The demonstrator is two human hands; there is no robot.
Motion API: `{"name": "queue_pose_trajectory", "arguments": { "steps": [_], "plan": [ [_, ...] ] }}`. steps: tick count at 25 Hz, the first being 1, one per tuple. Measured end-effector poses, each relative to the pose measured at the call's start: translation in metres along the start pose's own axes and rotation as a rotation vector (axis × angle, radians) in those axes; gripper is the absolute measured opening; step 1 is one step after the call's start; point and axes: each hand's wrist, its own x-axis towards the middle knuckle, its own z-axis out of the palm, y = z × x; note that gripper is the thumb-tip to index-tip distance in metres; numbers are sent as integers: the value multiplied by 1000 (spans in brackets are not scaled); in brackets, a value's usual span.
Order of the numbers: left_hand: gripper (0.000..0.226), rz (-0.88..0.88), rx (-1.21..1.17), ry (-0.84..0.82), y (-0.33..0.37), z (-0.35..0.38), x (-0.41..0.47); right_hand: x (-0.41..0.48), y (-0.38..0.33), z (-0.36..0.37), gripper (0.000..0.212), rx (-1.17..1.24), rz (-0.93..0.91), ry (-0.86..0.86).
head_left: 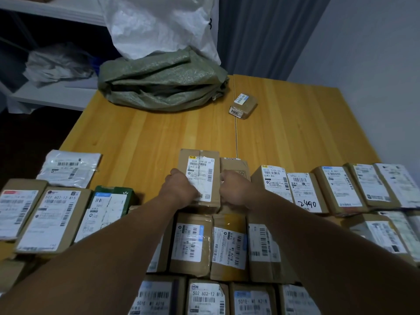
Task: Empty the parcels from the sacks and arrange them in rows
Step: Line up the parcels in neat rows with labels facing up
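Observation:
Both my hands are on a brown cardboard parcel (200, 164) with a white label, in the middle of the far row on the wooden table (159, 133). My left hand (179, 187) grips its left side, fingers curled over the label. My right hand (231, 189) grips its right edge, next to a plain brown box (236, 167) behind it. Rows of labelled parcels (193, 244) fill the near half of the table. A crumpled green woven sack (163, 83) lies at the far edge, with a white sack (163, 26) standing behind it.
A small lone parcel (242, 105) marked 3004 sits at the far right of the table. A white poly mailer (70, 167) lies at the left end of the far row. White shelving (52, 96) stands at the left; a grey curtain (261, 35) hangs behind.

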Motion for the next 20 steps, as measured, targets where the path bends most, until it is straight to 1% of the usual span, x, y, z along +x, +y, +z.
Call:
{"name": "queue_pose_trajectory", "arguments": {
  "steps": [3, 6, 7, 10, 12, 15, 18, 20],
  "plan": [
    [71, 0, 18, -8, 3, -4, 1, -3, -3, -6, 24, -31, -11, 22],
    [55, -19, 31, 32, 13, -16, 3, -2, -3, -21, 14, -76, -11, 66],
    [50, -17, 70, 58, 17, -22, 5, 2, -2, -26, 15, -94, -11, 89],
    [40, 29, 199, 176, 33, -38, 16, 20, -2, -43, 33, -150, 1, 159],
    [38, 86, 218, 243, 48, -48, 30, 38, -7, -53, 32, -184, -7, 190],
    [39, 130, 240, 230, 68, -60, 63, 66, -17, -67, 30, -197, -38, 256],
    [34, 142, 309, 209, 84, -62, 102, 104, -25, -82, 32, -234, -42, 258],
    [32, 188, 348, 154, 98, -52, 127, 129, -25, -91, 21, -272, -38, 253]
  ]
}}
